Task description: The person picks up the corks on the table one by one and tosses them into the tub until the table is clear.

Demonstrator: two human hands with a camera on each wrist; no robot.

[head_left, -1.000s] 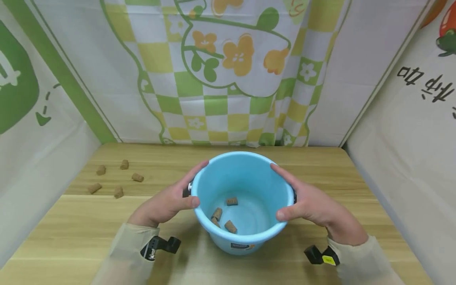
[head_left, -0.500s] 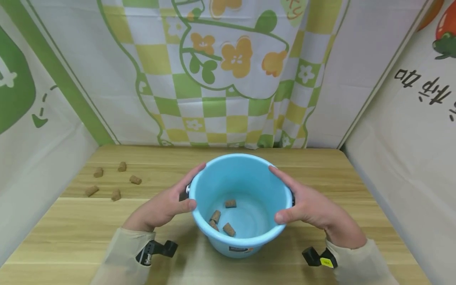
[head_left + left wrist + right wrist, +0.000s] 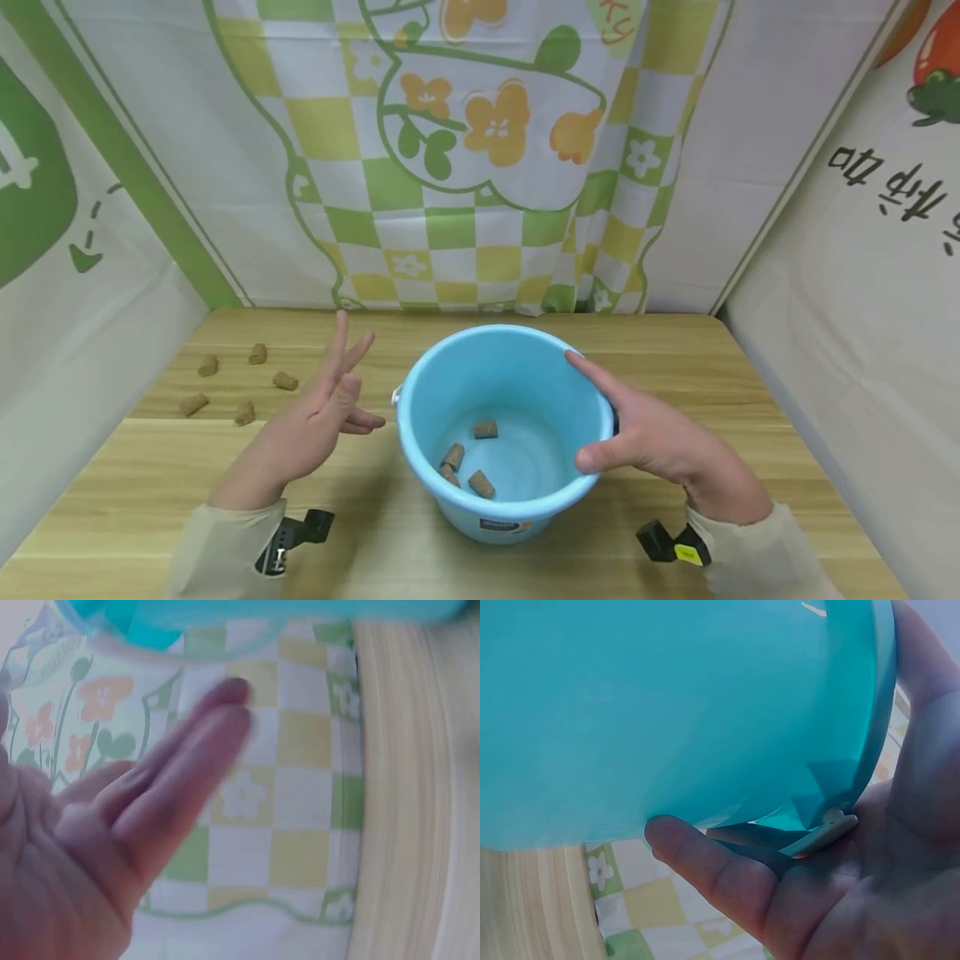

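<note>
A light blue bucket [image 3: 502,521] stands on the table, with several corks inside, one of them [image 3: 485,429] toward the back of its floor. My right hand [image 3: 660,429] grips the bucket's right side, thumb over the rim; in the right wrist view a finger lies along the outer wall [image 3: 667,712] beside the handle joint. To the left of the bucket my left hand [image 3: 303,425] is raised with fingers spread, touching nothing. The left wrist view shows this hand [image 3: 112,825] apart from the bucket [image 3: 300,609], fingers extended.
Several loose corks, including one nearest the bucket [image 3: 285,380], lie on the left part of the wooden table [image 3: 645,333]. A patterned curtain [image 3: 480,225] hangs behind the table's far edge, and white fabric walls [image 3: 847,333] flank both sides.
My left hand has let go of the bucket's left rim and moved left, its fingers spreading. My right hand keeps its hold, and the corks in the bucket lie as before.
</note>
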